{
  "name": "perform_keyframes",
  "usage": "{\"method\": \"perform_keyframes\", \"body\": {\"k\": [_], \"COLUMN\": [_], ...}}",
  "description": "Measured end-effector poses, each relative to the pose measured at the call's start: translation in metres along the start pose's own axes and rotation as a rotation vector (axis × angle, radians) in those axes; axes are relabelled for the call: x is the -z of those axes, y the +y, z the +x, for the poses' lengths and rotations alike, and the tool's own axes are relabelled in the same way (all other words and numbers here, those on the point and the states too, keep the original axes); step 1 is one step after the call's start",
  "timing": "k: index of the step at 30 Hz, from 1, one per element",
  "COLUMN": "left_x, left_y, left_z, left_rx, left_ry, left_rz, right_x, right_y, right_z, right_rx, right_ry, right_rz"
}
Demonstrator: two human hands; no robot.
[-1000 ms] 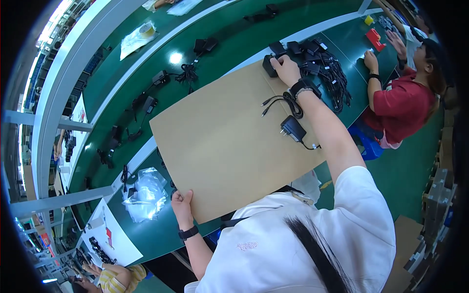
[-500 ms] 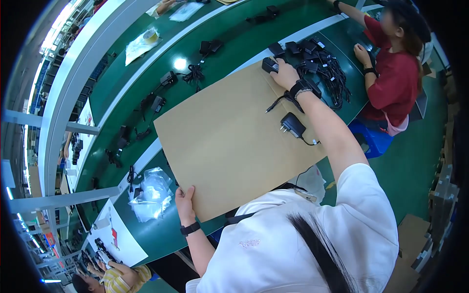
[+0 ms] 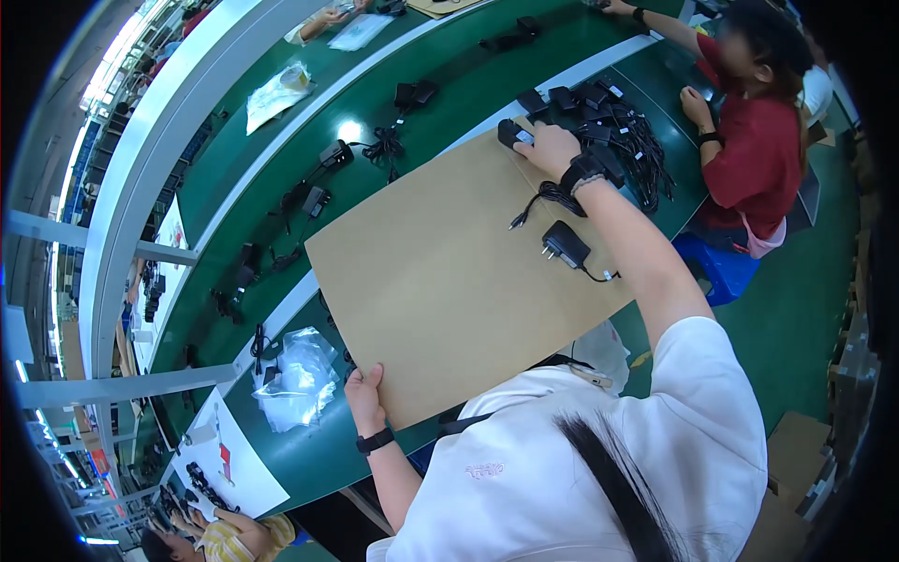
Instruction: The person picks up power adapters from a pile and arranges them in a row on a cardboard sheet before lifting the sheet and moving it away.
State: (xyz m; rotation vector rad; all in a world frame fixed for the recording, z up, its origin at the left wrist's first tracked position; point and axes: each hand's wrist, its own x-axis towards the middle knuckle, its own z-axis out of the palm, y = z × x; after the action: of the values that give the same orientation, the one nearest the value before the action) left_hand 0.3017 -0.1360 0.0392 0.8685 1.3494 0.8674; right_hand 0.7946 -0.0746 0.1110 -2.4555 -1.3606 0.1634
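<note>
A large brown cardboard sheet [image 3: 440, 272] lies across the green table. My left hand [image 3: 363, 398] grips its near corner, thumb on top. My right hand [image 3: 548, 150] reaches to the sheet's far edge and closes on a black power adapter [image 3: 511, 133]. A second black adapter [image 3: 565, 245] with its cord lies on the cardboard beside my right forearm. Just past my right hand is a pile of black adapters and tangled cords [image 3: 613, 117].
A person in a red shirt [image 3: 758, 159] sits at the right, hands on the table. Several adapters lie along the green conveyor belt [image 3: 318, 187]. Crumpled clear plastic bags [image 3: 295, 379] and a white printed sheet [image 3: 234, 459] lie left of my left hand.
Both my hands stay about where they were on the cardboard and the adapter. The person in red has stretched an arm further along the table's far end.
</note>
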Motion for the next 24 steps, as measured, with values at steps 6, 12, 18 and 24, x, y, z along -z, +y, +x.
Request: {"method": "perform_keyframes", "body": {"k": [6, 12, 18, 24], "left_x": [0.007, 0.009, 0.013, 0.016], "left_y": [-0.002, -0.003, -0.002, -0.003], "left_z": [0.004, 0.008, 0.008, 0.003], "left_rx": [0.035, 0.036, 0.032, 0.005], "left_ry": [-0.003, -0.018, -0.015, -0.006], "left_rz": [-0.022, -0.035, 0.000, -0.006], "right_x": [0.024, 0.002, 0.051, 0.001], "right_y": [0.025, 0.018, -0.030, -0.026], "right_z": [-0.050, -0.157, -0.132, -0.012], "right_rx": [0.346, 0.200, 0.086, 0.058], "right_ry": [-0.071, -0.260, -0.534, -0.182], "right_rz": [0.140, 0.065, 0.956, 0.999]}}
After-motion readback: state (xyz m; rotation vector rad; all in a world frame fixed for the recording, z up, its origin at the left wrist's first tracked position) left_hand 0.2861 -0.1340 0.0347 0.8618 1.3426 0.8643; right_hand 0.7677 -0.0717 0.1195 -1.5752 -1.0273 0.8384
